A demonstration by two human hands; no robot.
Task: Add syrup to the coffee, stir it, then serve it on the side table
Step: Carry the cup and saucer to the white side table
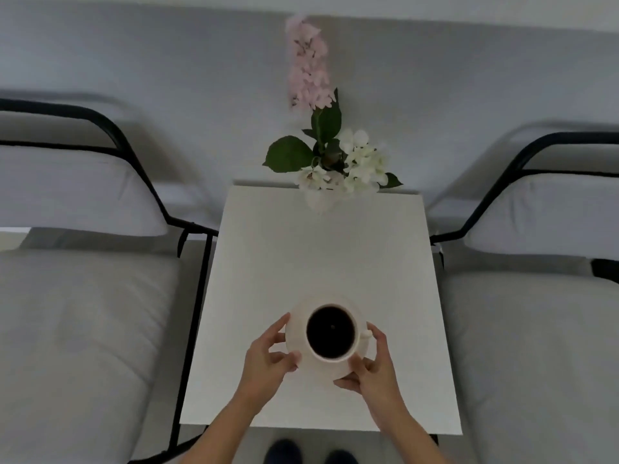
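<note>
A white cup (335, 358) full of dark coffee (331, 331) stands on a white saucer (294, 329) near the front of the white side table (321, 262). The cup's handle points right. My left hand (268, 356) touches the saucer's left rim with thumb and fingertips. On the right, my right hand (371, 366) curls around the saucer's right and front rim, beside the handle. Both hands appear to grip the saucer. No syrup or spoon is in view.
A white vase with white and pink flowers (330, 162) stands at the table's far edge. Grey-cushioned chairs with black metal frames flank the table, one on the left (83, 313) and one on the right (536, 329). My feet (284, 452) show below the table's front edge.
</note>
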